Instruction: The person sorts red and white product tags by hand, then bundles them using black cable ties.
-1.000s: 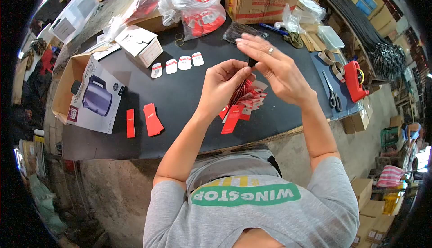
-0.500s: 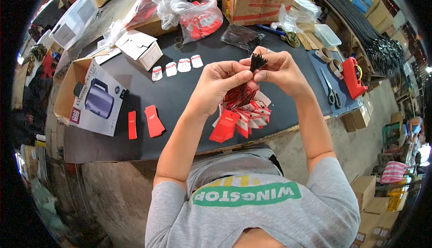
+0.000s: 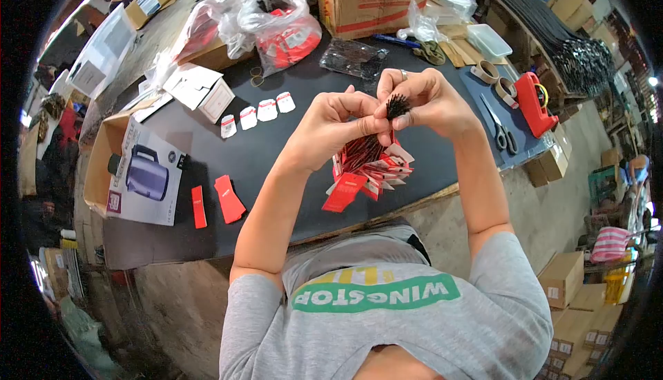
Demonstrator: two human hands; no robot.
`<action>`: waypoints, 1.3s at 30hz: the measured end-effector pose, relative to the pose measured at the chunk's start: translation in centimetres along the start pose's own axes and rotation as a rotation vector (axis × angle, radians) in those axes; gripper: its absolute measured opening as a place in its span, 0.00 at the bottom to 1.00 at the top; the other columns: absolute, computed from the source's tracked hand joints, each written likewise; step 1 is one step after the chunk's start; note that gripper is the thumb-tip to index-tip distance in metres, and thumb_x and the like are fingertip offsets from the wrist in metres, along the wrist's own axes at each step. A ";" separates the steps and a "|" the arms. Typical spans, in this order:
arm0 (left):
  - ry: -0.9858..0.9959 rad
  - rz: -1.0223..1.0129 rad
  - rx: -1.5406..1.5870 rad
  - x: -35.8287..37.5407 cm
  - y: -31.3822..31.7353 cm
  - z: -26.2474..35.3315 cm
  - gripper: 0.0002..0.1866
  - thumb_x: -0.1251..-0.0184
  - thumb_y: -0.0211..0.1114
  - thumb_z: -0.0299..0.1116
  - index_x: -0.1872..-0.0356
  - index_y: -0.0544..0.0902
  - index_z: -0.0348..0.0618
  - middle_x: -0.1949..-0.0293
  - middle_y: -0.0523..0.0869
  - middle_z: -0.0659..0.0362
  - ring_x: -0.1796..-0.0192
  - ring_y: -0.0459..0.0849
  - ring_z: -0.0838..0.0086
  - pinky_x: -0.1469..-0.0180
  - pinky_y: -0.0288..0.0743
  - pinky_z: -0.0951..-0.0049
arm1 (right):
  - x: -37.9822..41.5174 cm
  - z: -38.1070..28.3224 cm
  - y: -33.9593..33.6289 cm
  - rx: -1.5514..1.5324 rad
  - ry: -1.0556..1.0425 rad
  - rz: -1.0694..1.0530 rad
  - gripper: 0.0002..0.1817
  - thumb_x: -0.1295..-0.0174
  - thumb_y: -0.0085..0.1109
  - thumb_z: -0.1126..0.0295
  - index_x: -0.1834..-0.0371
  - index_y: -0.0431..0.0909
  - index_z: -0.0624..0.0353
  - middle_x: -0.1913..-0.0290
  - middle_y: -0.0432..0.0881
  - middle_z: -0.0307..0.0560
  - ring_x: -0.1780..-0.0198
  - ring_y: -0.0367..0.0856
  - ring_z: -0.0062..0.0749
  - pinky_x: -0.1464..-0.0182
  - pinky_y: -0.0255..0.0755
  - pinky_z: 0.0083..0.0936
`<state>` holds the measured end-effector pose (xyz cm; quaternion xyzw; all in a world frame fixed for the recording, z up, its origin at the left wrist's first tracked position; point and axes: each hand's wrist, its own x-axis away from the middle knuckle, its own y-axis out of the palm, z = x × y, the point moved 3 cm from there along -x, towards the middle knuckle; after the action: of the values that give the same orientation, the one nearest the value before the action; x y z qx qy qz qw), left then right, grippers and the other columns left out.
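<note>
A thick bunch of red and white hang tags (image 3: 373, 166) dangles over the near part of the dark table, with black strings (image 3: 397, 106) gathered at its top. My left hand (image 3: 338, 121) pinches the bunch from the left side, just below the string ends. From the right, my right hand (image 3: 428, 104) closes its fingers and thumb on the same strings. The fingertips of both hands meet there. Beyond my left hand lie several small white-and-red tags (image 3: 267, 109) in a row. Two piles of red tags, one narrow (image 3: 199, 207) and one fanned (image 3: 229, 199), rest nearer the table's front edge.
An electric kettle box (image 3: 155, 187) and a white carton (image 3: 219, 100) stand at left. Behind are a plastic bag of red tags (image 3: 290, 45) and a large cardboard box (image 3: 369, 7). Scissors (image 3: 507, 138), tape rolls (image 3: 485, 71) and a red tape dispenser (image 3: 535, 107) lie at right.
The view has turned a little, so the table things appear shifted left. Both hands keep hold of the strings, whose ends now point more toward the camera.
</note>
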<state>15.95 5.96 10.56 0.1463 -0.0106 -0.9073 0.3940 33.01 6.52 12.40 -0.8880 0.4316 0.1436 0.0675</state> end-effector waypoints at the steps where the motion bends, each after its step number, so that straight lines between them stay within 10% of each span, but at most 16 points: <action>1: -0.005 -0.010 0.001 -0.6 0.0 0.0 0.08 0.37 0.66 0.29 0.65 0.83 0.32 0.71 0.86 0.57 0.69 0.83 0.79 0.63 0.78 0.80 | 0.0 -0.3 -0.4 0.023 -0.021 0.004 0.10 0.55 0.72 0.77 0.67 0.85 0.64 0.65 0.75 0.40 0.62 0.72 0.21 0.58 0.67 0.16; 5: -0.005 0.038 0.080 -2.4 0.2 -0.2 0.08 0.38 0.66 0.29 0.63 0.84 0.32 0.70 0.86 0.57 0.69 0.83 0.80 0.64 0.77 0.83 | 0.2 -0.9 -1.1 0.077 -0.075 0.190 0.06 0.49 0.69 0.78 0.70 0.82 0.67 0.65 0.73 0.38 0.62 0.71 0.18 0.60 0.66 0.13; 7: 0.026 0.228 -0.100 -3.1 0.2 0.1 0.09 0.40 0.68 0.31 0.65 0.85 0.33 0.69 0.87 0.58 0.67 0.83 0.81 0.50 0.75 0.72 | 0.4 -0.6 -1.4 0.143 -0.123 0.301 0.06 0.46 0.67 0.76 0.70 0.80 0.67 0.66 0.72 0.36 0.62 0.70 0.16 0.62 0.65 0.12; 8: 0.101 0.243 -0.272 -3.6 -0.3 -0.5 0.10 0.41 0.69 0.34 0.68 0.87 0.36 0.67 0.88 0.59 0.66 0.83 0.79 0.32 0.55 0.57 | 0.5 -0.6 -1.6 0.160 -0.110 0.359 0.06 0.45 0.66 0.76 0.70 0.79 0.67 0.66 0.72 0.35 0.63 0.70 0.15 0.63 0.64 0.12; 11: 0.214 0.362 -0.425 -4.4 0.4 -0.5 0.09 0.42 0.70 0.35 0.69 0.88 0.40 0.68 0.88 0.61 0.66 0.83 0.77 0.29 0.34 0.51 | 0.2 -0.9 -1.8 0.235 -0.148 0.490 0.06 0.43 0.65 0.76 0.72 0.78 0.67 0.68 0.71 0.33 0.66 0.67 0.13 0.65 0.61 0.13; 24: 0.138 0.535 -0.325 -7.8 0.7 -3.4 0.07 0.35 0.62 0.31 0.68 0.85 0.38 0.78 0.84 0.64 0.73 0.80 0.82 0.28 0.41 0.55 | 2.2 1.2 -6.4 0.250 -0.134 0.661 0.08 0.40 0.63 0.71 0.68 0.82 0.67 0.66 0.80 0.40 0.59 0.77 0.19 0.55 0.70 0.17; 27: 0.119 0.468 -0.277 -8.3 1.0 -3.9 0.07 0.35 0.62 0.29 0.66 0.84 0.36 0.75 0.85 0.63 0.70 0.80 0.83 0.34 0.59 0.63 | 3.0 0.6 -6.0 0.424 -0.102 0.625 0.07 0.41 0.63 0.72 0.65 0.83 0.65 0.64 0.84 0.45 0.60 0.80 0.23 0.55 0.72 0.20; 30: 0.091 0.478 -0.005 -8.8 1.5 -4.1 0.06 0.35 0.62 0.25 0.62 0.83 0.31 0.67 0.85 0.59 0.65 0.81 0.83 0.63 0.73 0.85 | 3.6 0.5 -5.8 0.677 -0.084 0.733 0.06 0.46 0.65 0.74 0.67 0.83 0.65 0.69 0.84 0.45 0.66 0.81 0.23 0.60 0.73 0.21; 39: 0.004 0.368 0.076 -9.7 1.6 -4.6 0.04 0.32 0.57 0.24 0.63 0.78 0.33 0.68 0.86 0.51 0.66 0.84 0.75 0.59 0.77 0.79 | 11.3 0.8 -12.8 0.666 0.177 0.740 0.07 0.40 0.63 0.71 0.63 0.83 0.63 0.65 0.83 0.41 0.60 0.79 0.21 0.54 0.72 0.20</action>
<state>24.62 12.31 8.87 0.1585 -0.0708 -0.8186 0.5476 49.55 6.15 8.08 -0.6144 0.7440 -0.0632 0.2549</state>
